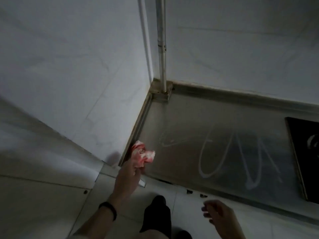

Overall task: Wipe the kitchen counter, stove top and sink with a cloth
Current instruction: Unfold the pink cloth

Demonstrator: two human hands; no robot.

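My left hand (127, 176) grips a crumpled red-and-white cloth (143, 154) at the left front corner of the steel counter (189, 121). The cloth touches or hovers just over the counter's left rim; which one I cannot tell. White looping smear marks (229, 157) run across the counter's middle. The black stove top (309, 159) shows partly at the right edge. My right hand (219, 214) hangs low in front of the counter, fingers loosely curled, holding nothing. A dark band circles my left wrist. The sink is out of sight.
White tiled walls meet in the corner behind the counter. A metal pole (162, 49) rises from a bracket at the counter's back left corner. Pale floor tiles and a dark trouser leg (155, 213) lie below.
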